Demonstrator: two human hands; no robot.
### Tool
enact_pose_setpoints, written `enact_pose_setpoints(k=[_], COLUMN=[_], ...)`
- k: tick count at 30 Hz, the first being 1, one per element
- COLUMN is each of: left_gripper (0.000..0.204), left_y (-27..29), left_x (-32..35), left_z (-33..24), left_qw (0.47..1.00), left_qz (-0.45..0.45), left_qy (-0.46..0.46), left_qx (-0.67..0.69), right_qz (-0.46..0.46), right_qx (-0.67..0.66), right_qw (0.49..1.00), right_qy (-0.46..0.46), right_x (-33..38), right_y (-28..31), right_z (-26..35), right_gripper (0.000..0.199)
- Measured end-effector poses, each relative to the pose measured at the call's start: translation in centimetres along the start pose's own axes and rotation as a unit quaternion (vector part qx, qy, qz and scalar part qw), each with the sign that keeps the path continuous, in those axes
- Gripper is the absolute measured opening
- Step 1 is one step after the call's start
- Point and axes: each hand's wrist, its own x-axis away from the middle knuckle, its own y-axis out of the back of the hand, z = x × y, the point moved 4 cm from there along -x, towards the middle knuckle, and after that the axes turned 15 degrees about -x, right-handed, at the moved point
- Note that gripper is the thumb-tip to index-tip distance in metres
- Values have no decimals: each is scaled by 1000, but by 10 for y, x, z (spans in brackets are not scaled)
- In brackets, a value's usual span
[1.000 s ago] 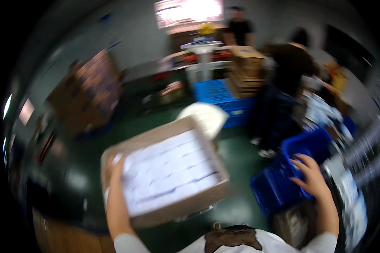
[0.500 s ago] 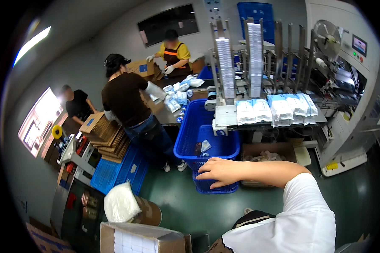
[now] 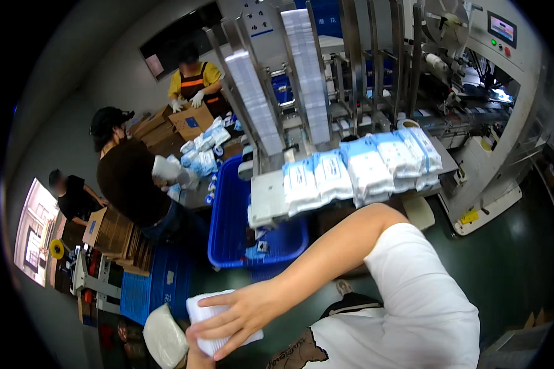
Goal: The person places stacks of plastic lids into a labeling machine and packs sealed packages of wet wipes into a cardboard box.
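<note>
My right hand [image 3: 243, 317] reaches across to the lower left, its fingers spread over and gripping a stack of white folded sheets [image 3: 204, 310]. My left hand [image 3: 198, 355] rises from the lower edge and meets the near side of the stack; most of its fingers are hidden behind the stack and my right hand. Similar tall white stacks [image 3: 306, 74] stand between upright metal guides on the machine. On the machine's ledge in front lie several white and blue soft packs [image 3: 332, 178].
A blue plastic basket [image 3: 218, 252] with a few packs in it stands below the ledge. A stuffed white bag [image 3: 165, 338] is beside my hands. Two people work at a table with loose packs [image 3: 206, 150], and a third person [image 3: 74, 197] is farther left. A machine with a control screen [image 3: 502, 29] stands right.
My right hand has moved down and left from above the basket and now grips a white stack. My left hand has come into view. The view has shifted and tilted.
</note>
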Motion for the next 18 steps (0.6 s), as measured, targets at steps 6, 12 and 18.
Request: enact_pose_setpoints(k=[6,12,18], left_gripper=[75,49,27], left_y=[-57,-74,-85], left_x=[-156,-214,-253], left_z=[-38,-119,-150], left_qw=[996,651,429], left_qz=[54,-344,-394], left_qy=[-23,-500,-535], left_qx=[74,-455,-611], right_qz=[149,-141,-245], right_qx=[-81,-162,-177], right_qw=[978,852,835], right_qy=[-124,-478,-460], right_x=[80,163,170], right_y=[112,179,178], right_z=[-62,-172,-218], right_gripper=[105,123,117])
